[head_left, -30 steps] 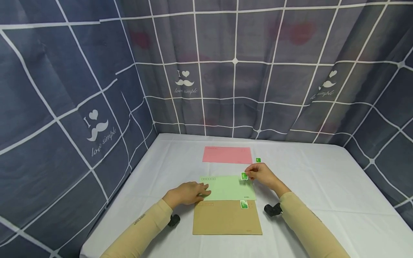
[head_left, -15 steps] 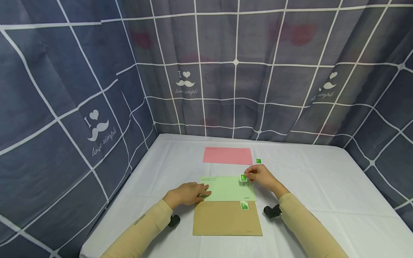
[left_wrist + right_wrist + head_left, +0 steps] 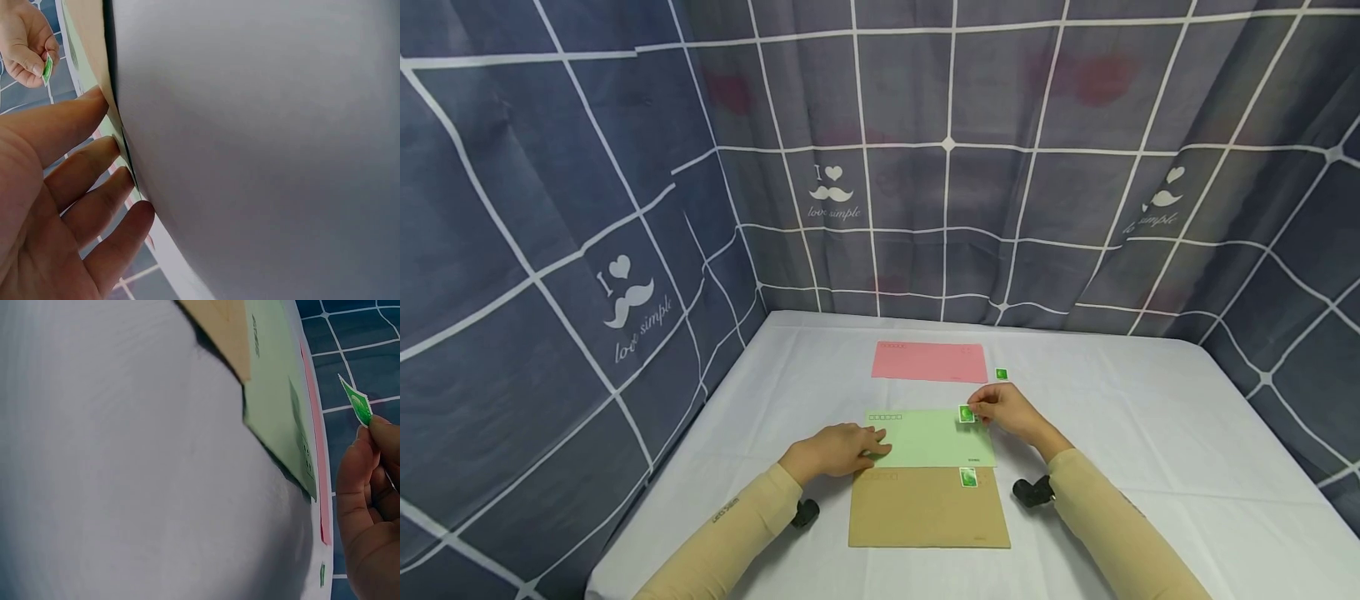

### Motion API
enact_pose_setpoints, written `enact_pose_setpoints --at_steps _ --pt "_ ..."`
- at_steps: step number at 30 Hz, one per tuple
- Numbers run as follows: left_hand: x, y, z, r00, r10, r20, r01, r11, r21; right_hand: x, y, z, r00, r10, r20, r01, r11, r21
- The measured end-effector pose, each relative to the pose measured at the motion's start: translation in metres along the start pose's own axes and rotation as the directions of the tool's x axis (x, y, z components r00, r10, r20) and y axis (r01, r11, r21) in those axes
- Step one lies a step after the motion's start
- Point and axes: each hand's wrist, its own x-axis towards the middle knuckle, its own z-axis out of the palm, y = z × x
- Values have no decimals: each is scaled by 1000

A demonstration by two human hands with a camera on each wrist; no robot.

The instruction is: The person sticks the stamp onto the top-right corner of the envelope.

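My right hand (image 3: 1006,408) pinches a green postage stamp (image 3: 966,413) by its edge between thumb and forefinger. In the right wrist view the stamp (image 3: 357,403) is held up off the surface, tilted. Below it lies a pale green envelope (image 3: 925,440), its upper right corner partly behind the hand. The left hand (image 3: 835,448) rests its spread fingers on the left edge of that envelope. In the left wrist view the fingertips (image 3: 128,178) touch the envelope edges and the cloth. A brown envelope (image 3: 925,517) lies nearer, with a stamp (image 3: 968,477) on its upper right.
Farther back lies a pink envelope (image 3: 928,362), and a loose green stamp (image 3: 1002,374) sits just right of it. Everything lies on a white-clothed table (image 3: 1150,433). A dark checked curtain (image 3: 992,192) closes off the back and sides.
Over the last second the right hand has lowered the stamp very slightly toward the green envelope's upper right corner. My left hand stays in place.
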Motion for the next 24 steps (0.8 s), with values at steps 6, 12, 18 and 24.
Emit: enact_pose_setpoints --at_steps 6,12,18,24 --pt "-1 2 -1 1000 -15 16 15 1000 -10 1 -1 1 1000 9 -1 -9 1000 -8" --pt "-2 3 -2 1000 -16 17 16 1000 -10 3 3 4 1000 9 6 -9 1000 -7" --pt "-2 3 -2 1000 -17 19 17 1000 -18 4 6 6 1000 20 1 -20 1000 -17" --pt "-2 3 -2 1000 -14 14 14 1000 -17 4 5 7 1000 20 -3 -20 1000 -15"
